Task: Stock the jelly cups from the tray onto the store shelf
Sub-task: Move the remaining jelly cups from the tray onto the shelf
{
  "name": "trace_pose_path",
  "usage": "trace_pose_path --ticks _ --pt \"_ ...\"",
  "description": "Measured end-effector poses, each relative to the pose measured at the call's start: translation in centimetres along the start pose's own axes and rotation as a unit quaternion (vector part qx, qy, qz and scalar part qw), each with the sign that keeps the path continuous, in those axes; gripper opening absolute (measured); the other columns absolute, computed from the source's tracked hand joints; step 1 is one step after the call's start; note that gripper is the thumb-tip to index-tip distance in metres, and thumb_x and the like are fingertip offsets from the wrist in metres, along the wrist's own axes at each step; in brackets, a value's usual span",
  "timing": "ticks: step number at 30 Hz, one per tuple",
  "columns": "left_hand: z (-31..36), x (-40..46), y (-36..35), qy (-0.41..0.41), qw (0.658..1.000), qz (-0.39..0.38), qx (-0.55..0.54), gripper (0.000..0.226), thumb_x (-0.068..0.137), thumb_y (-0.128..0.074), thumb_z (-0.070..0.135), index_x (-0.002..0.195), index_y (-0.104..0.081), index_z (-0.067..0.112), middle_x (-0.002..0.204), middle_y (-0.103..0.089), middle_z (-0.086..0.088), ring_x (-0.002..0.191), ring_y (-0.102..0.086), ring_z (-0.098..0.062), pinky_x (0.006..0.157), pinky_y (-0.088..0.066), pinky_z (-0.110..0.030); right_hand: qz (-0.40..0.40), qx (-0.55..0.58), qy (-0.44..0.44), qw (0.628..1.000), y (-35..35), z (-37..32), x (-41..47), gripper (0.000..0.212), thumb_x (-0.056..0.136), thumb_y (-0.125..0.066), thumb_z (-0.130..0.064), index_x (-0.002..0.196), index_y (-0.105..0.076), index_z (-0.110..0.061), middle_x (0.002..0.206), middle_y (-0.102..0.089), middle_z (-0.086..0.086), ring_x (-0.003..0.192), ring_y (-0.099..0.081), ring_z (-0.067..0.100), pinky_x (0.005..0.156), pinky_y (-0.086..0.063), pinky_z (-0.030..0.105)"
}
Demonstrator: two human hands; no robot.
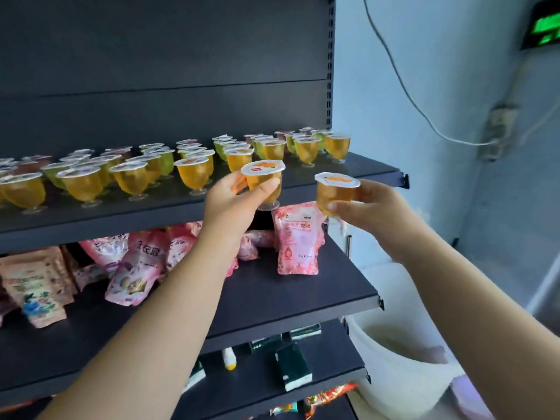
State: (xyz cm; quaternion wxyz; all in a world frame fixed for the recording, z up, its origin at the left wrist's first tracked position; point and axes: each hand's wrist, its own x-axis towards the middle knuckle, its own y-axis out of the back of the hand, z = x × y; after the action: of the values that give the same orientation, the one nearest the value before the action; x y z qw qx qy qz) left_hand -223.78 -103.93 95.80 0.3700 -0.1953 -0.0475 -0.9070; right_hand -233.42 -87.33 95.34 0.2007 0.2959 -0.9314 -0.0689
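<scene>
Left hand [235, 201] and right hand [368, 207] each clamp fingers round an upright orange cup [263, 177], [336, 189] at the shelf [348, 174] front edge, probably to fill the row's bare right gap.

The dark metal top shelf [348, 174] is packed from nine o'clock through twelve with rows of stemmed clear plastic jelly cups [194, 174], amber and green, standing close together. Bare shelf surface shows along the front edge and at two o'clock, right of the last cups. Above the cups the dark back panel [166, 56] leaves open height. At six o'clock, pink snack pouches [298, 241] crowd the lower dark shelf [303, 295].
</scene>
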Motion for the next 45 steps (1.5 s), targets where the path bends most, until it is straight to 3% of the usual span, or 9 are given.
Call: trace_pose_path --ticks 3,7,13,19,29,34,39,42,45 --pt "-0.3 3.3 -2.6 -0.018 0.999 0.020 0.022 0.014 0.077 -0.073 0.017 0.079 -0.066 0.029 0.087 -0.069 0.014 0.091 -0.066 -0.011 0.091 -0.051 -0.034 0.025 -0.007 0.003 1.000 0.9 0.1 3.8 0.021 0.079 -0.070 -0.007 0.091 -0.065 -0.023 0.078 -0.066 -0.014 0.060 -0.062 -0.007 0.062 -0.047 0.004" --pt "-1.3 8.0 -5.6 -0.037 0.991 0.025 0.127 0.029 0.078 -0.072 0.028 0.103 -0.062 0.018 0.096 -0.063 0.011 0.088 -0.059 -0.009 0.078 -0.042 -0.022 0.057 -0.004 0.004 0.998 1.2 0.9 10.4 0.027 0.079 -0.067 0.001 0.102 -0.062 -0.012 0.086 -0.068 -0.004 0.057 -0.064 0.000 0.060 -0.052 0.011" --pt "-3.0 12.4 -7.0 0.072 0.959 -0.031 0.273 0.058 0.088 -0.058 0.037 0.130 -0.029 0.010 0.129 -0.045 -0.002 0.094 -0.043 -0.013 0.076 -0.033 -0.025 0.039 -0.170 -0.023 0.984 0.0 3.5 17.4 0.039 0.073 -0.072 -0.021 0.111 -0.062 -0.014 0.106 -0.068 0.002 0.099 -0.062 0.021 0.093 -0.049 0.037" --pt "-3.2 13.9 -7.4 0.110 0.932 -0.026 0.346 0.060 0.091 -0.052 0.039 0.131 -0.019 0.009 0.103 -0.033 0.001 0.063 -0.037 -0.007 0.049 -0.029 -0.018 0.031 -0.153 -0.058 0.986 -0.1 4.5 20.0 0.044 0.076 -0.068 -0.025 0.117 -0.055 -0.020 0.106 -0.063 0.000 0.098 -0.059 0.019 0.081 -0.049 0.028" --pt "-3.3 14.4 -7.5 0.132 0.926 0.014 0.353 0.062 0.088 -0.057 0.040 0.131 -0.023 0.010 0.114 -0.045 -0.003 0.079 -0.042 -0.009 0.063 -0.036 -0.023 -0.023 -0.165 -0.035 0.985 0.3 3.8 19.5 0.025 0.087 -0.059 -0.020 0.112 -0.053 -0.022 0.089 -0.059 -0.009 0.080 -0.055 0.007 0.072 -0.044 0.021" --pt "-2.6 12.1 -7.6 0.124 0.913 0.041 0.386 0.078 0.087 -0.057 0.042 0.143 -0.014 0.008 0.140 -0.041 -0.008 0.121 -0.045 -0.023 0.085 -0.035 -0.029 -0.021 -0.272 -0.009 0.962 1.1 3.2 16.9 0.042 0.086 -0.062 -0.025 0.125 -0.051 -0.013 0.123 -0.059 0.010 0.113 -0.053 0.029 0.083 -0.038 0.027" --pt "-2.3 4.2 -5.7 -0.034 0.914 0.102 0.392 0.052 0.088 -0.057 0.025 0.135 -0.037 0.016 0.128 -0.050 -0.001 0.110 -0.050 -0.011 0.098 -0.041 -0.029 0.070 -0.231 0.140 0.960 0.8 4.8 11.2 0.036 0.088 -0.059 -0.020 0.123 -0.056 -0.012 0.125 -0.056 0.007 0.114 -0.051 0.024 0.088 -0.034 0.022" --pt "-2.4 -1.1 -3.6 -0.085 0.855 0.145 0.490 0.037 0.088 -0.056 0.021 0.124 -0.052 0.011 0.122 -0.054 -0.003 0.110 -0.050 -0.016 0.092 -0.034 -0.022 0.025 -0.225 0.211 0.951 -0.9 5.9 7.6 0.029 0.085 -0.063 -0.013 0.113 -0.063 -0.004 0.117 -0.061 0.011 0.109 -0.055 0.029 0.085 -0.032 0.016" --pt "-2.2 -5.7 -0.4 -0.061 0.778 0.121 0.614 0.039 0.082 -0.045 0.030 0.104 -0.064 0.004 0.104 -0.064 -0.012 0.098 -0.060 -0.033 0.083 -0.047 -0.035 -0.033 -0.263 0.255 0.930 -3.8 6.5 4.6 0.030 0.077 -0.066 -0.015 0.102 -0.067 0.001 0.102 -0.068 0.018 0.096 -0.063 0.036 0.079 -0.047 0.029"
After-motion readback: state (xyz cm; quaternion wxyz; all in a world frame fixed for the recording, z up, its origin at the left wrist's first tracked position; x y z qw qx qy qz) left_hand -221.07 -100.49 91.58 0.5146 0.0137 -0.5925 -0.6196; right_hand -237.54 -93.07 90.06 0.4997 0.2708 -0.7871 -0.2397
